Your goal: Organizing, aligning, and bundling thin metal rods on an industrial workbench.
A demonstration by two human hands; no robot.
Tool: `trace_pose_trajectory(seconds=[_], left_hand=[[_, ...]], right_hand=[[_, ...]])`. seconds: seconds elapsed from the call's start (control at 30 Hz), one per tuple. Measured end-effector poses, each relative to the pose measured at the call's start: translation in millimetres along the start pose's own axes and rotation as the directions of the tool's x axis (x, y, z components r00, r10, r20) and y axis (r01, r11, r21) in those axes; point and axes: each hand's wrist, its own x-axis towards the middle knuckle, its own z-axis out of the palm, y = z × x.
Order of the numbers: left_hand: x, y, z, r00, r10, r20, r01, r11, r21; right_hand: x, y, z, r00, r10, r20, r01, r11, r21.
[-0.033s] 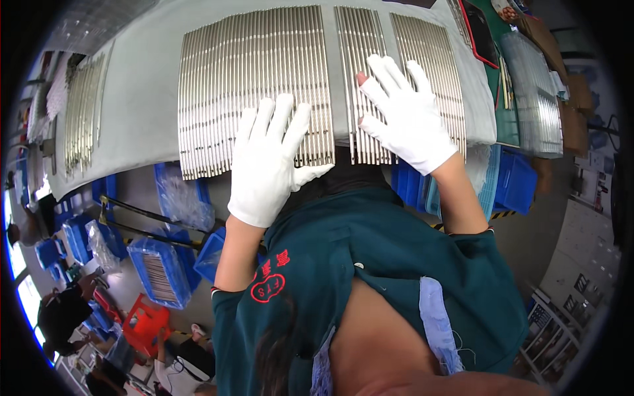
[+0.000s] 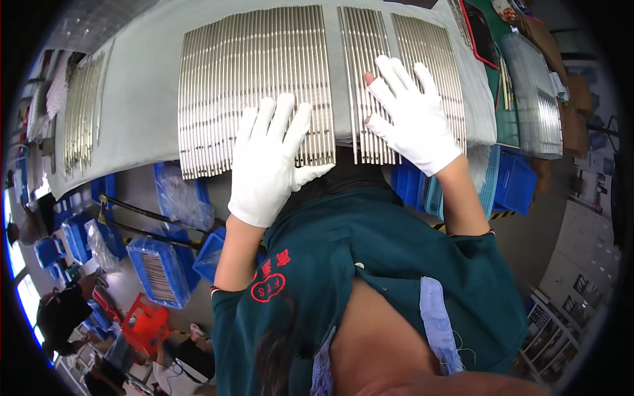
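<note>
Thin silver metal rods lie side by side in flat groups on a pale grey cloth-covered table (image 2: 145, 99). My left hand (image 2: 267, 162), in a white glove, lies flat with fingers spread on the near edge of the large rod group (image 2: 254, 79). My right hand (image 2: 413, 119), also in a white glove, rests flat with fingers apart across the two narrower rod groups (image 2: 370, 39) on the right. One fingertip of that glove is bare. Neither hand grips anything.
Another rod group (image 2: 82, 112) lies at the table's far left. More rods are stacked (image 2: 535, 92) at the right, beside a green mat (image 2: 508, 125). Blue bins (image 2: 162, 267) and a red crate (image 2: 142, 323) stand on the floor below. Other people sit at lower left.
</note>
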Motion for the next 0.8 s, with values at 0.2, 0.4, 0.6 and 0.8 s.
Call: trace_pose_trajectory(seconds=[0.2, 0.4, 0.6, 0.8], left_hand=[[2.7, 0.6, -2.1, 1.000, 0.004, 0.020, -0.003, 0.999, -0.040], [3.4, 2.7, -1.8, 0.999, -0.017, 0.043, 0.020, 0.998, -0.061], [4.2, 1.6, -0.1, 1.000, -0.001, -0.002, 0.001, 0.996, -0.092], [-1.5, -2.2, 6.5, 1.000, 0.003, -0.031, -0.006, 0.995, -0.101]], right_hand=[[-0.1, -1.4, 4.0, 0.999, 0.003, -0.038, -0.004, 1.000, -0.006], [26.9, -32.3, 10.1, 0.994, -0.082, -0.074, 0.084, 0.996, 0.031], [21.8, -24.9, 11.2, 0.990, -0.081, -0.112, 0.082, 0.997, 0.006], [5.0, 4.8, -4.4, 0.992, -0.082, -0.092, 0.078, 0.996, -0.038]])
